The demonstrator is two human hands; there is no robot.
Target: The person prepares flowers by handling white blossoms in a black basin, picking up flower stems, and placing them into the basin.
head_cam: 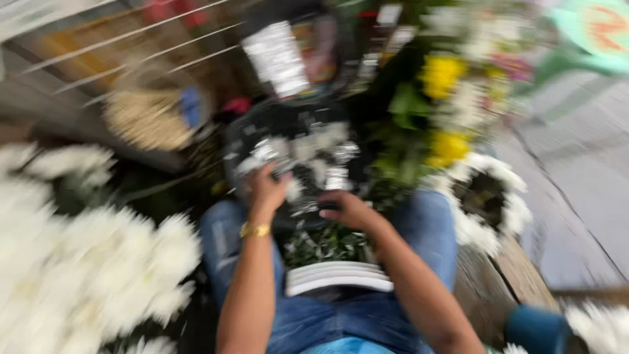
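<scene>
Both hands gripped the black tray (288,131) on the lap: left hand (265,190) clamped its near edge, right hand (350,210) likewise. Tilted, its white blooms (308,154) could spill.

A black plastic bag (288,151), blurred and crinkled with silvery highlights, is seen at centre. A white rectangular label (275,58) is located above it. A green sign with orange markings (599,29) is positioned top right.
</scene>
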